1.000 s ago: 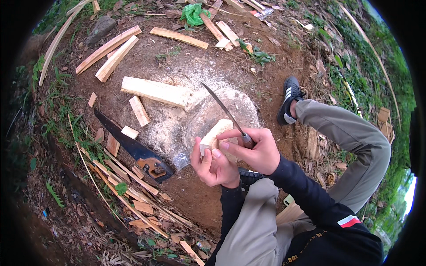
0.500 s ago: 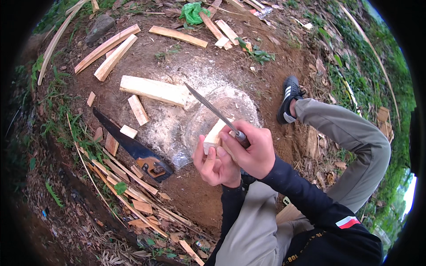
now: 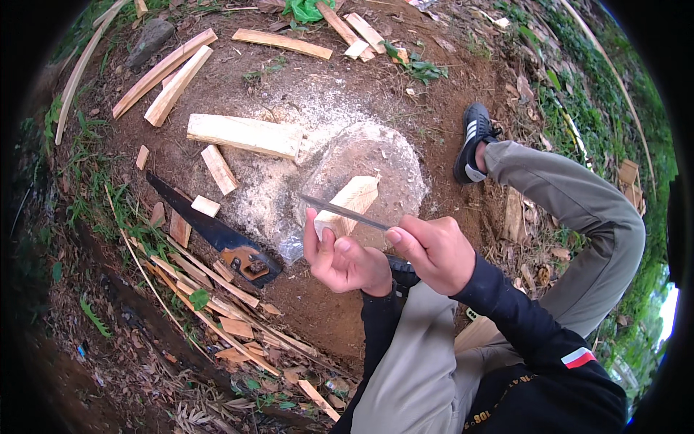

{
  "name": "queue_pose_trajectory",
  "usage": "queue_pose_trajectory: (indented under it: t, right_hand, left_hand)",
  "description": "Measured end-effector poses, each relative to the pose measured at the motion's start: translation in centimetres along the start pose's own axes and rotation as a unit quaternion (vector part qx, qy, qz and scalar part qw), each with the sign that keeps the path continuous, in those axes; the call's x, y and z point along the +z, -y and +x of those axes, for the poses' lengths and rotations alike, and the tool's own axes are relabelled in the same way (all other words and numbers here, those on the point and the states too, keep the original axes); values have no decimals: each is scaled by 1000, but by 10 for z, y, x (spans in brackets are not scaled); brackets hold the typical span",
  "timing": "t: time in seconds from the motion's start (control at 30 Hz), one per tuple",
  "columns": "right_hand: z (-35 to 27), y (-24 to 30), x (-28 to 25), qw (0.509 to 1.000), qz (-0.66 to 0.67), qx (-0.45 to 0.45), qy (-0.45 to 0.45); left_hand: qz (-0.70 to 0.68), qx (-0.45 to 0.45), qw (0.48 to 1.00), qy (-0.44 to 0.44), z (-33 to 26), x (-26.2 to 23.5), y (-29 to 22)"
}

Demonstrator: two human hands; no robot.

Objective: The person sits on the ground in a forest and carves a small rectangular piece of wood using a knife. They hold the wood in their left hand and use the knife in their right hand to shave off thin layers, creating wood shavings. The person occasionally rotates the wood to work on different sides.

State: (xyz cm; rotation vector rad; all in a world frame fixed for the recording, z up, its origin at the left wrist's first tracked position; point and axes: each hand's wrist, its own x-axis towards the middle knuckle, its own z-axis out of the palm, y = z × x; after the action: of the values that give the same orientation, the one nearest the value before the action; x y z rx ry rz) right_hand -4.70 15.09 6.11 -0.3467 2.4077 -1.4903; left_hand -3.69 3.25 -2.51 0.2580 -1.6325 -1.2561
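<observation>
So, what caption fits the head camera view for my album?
Left hand grips a pale wood block while the right hand holds a slim metal tool across it.

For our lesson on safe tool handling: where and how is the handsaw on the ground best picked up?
Probably by its brown handle, coming from the right, the left hand's side: the handsaw points its dark blade away from the person, the handle end lies nearest, and wood scraps crowd its lower side.
</observation>
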Motion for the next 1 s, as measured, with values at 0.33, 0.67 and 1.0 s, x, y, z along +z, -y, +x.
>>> queue_pose_trajectory:
  t: [0.33, 0.67, 1.0]
  right_hand:
    - [-1, -5, 6, 1000, 11, 2, -2]
    - [-1, -4, 10, 997, -68, -8, -37]
    - [-18, -23, -13, 962, 179, 206, -7]
  left_hand:
    - [-16, -14, 1000, -8, -2, 7, -6]
    - [125, 53, 991, 1, 2, -6, -4]
    - [97, 77, 992, 14, 3, 8, -7]
